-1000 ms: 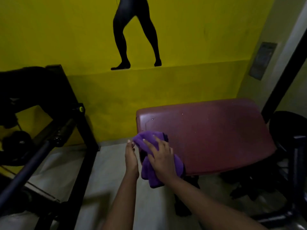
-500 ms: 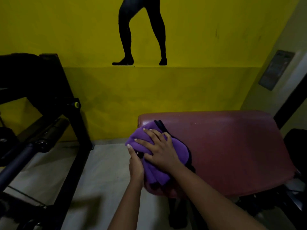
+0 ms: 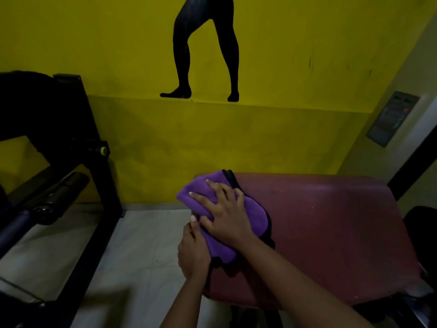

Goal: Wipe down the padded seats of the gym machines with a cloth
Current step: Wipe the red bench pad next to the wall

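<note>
A folded purple cloth (image 3: 220, 216) with a dark edge is lying across the left end of a maroon padded seat (image 3: 319, 233), which is sitting roughly level, possibly faintly speckled

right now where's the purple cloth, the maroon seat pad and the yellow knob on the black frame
purple cloth (image 3: 254, 215): head view, bare fabric right of the hand
maroon seat pad (image 3: 331, 233): head view, open top surface
yellow knob (image 3: 103, 150): head view, knob face on black frame

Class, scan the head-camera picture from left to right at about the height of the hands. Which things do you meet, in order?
Black machine frame → left hand → purple cloth under the right hand → maroon padded seat → dark object at the right edge.
</note>
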The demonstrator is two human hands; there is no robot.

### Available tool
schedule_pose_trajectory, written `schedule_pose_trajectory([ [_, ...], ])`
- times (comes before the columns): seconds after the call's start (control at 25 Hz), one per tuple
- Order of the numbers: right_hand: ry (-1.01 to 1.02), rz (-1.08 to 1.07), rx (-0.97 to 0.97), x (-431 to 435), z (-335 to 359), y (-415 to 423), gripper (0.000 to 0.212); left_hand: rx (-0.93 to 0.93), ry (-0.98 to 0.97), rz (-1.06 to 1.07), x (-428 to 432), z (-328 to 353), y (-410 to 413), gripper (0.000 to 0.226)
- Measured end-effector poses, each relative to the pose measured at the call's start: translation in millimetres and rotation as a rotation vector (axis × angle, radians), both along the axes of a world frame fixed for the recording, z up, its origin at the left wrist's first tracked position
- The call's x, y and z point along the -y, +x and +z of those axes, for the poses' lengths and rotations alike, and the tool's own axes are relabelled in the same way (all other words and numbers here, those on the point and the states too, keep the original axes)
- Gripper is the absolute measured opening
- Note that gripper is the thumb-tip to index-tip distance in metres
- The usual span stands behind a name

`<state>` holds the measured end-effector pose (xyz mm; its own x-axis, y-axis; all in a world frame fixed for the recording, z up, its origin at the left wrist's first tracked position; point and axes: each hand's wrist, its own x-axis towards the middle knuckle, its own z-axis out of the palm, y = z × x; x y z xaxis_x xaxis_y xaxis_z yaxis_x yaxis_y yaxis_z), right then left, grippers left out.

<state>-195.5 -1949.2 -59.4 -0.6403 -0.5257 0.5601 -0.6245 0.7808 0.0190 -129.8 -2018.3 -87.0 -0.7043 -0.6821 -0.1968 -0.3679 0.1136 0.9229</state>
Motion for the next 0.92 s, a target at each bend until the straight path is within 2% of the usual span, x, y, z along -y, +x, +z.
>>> schedule_pose_trajectory([
  [0.08, 0.032, 0.037, 0.013, -5, 18, -26, 0.058, -0.002, -0.029, 0.003, -1, -1, -1, 0.059],
  [0.16, -0.008, -0.066, 0.099, -17, 36, -46, 0.06, -0.022, -0.04, 0.009, -2, -1, -1, 0.061],
  [0.24, -0.099, -0.213, 0.092, -40, 37, -52, 0.059, -0.049, -0.051, 0.002, -3, 0, 1, 0.067],
  [0.36, -0.191, -0.441, 0.008, -67, 8, -26, 0.057, -0.057, -0.05, -0.005, -3, 0, 0, 0.071],
  [0.48, -0.257, -0.584, 0.047, -43, -28, 29, 0.061, -0.048, -0.037, -0.024, -2, -1, -1, 0.065],
  [0.6, -0.189, -0.5, 0.086, -14, -51, 79, 0.066, -0.147, 0.051, -0.114, -1, -6, 6, 0.056],
  [0.76, -0.075, -0.356, 0.063, -30, -73, 108, 0.068, -0.281, 0.073, -0.118, -16, -11, 43, 0.049],
  [0.84, -0.045, -0.299, 0.058, -53, -75, 107, 0.066, -0.293, -0.01, -0.102, -33, -15, 69, 0.053],
  [0.92, -0.026, -0.261, 0.066, -84, -72, 96, 0.064, -0.295, -0.165, -0.132, -53, -21, 88, 0.068],
])
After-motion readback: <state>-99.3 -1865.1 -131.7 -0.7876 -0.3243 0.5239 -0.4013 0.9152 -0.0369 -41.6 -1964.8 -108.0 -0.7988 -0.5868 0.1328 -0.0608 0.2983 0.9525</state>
